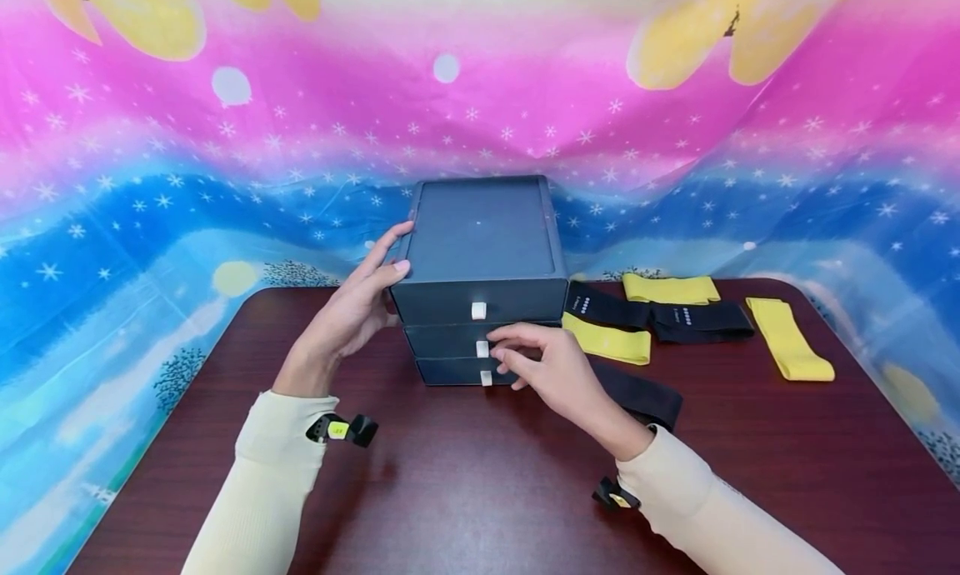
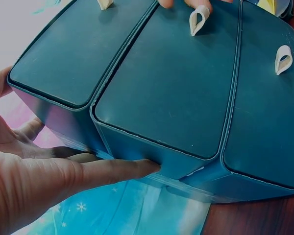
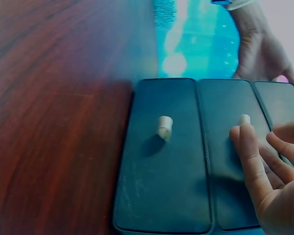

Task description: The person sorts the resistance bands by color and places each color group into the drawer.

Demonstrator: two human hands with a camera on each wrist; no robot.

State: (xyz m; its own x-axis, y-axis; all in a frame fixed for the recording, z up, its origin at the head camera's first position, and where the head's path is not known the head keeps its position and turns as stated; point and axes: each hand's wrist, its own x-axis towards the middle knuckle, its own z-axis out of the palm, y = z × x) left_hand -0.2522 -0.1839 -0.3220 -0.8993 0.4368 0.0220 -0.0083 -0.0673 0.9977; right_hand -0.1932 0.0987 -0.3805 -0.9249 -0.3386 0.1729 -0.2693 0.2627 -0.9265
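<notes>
A dark grey three-drawer box (image 1: 480, 233) stands on the table, its drawers closed, each with a small whitish pull tab. My left hand (image 1: 345, 308) rests against the box's left side, with fingertips at the upper left edge. In the left wrist view, one straight finger (image 2: 117, 169) lies along the side wall. My right hand (image 1: 558, 371) is at the middle drawer's front, fingertips beside its tab (image 1: 482, 349). The left wrist view shows that tab's loop unpinched. In the right wrist view the bottom drawer's tab (image 3: 164, 128) hangs free.
Right of the box lie yellow bands (image 1: 791, 337) and black bands (image 1: 701, 321), some overlapping. Another black band (image 1: 637, 392) lies partly behind my right hand. The dark red-brown table (image 1: 465, 483) reaches back to a colourful patterned cloth (image 1: 480, 100).
</notes>
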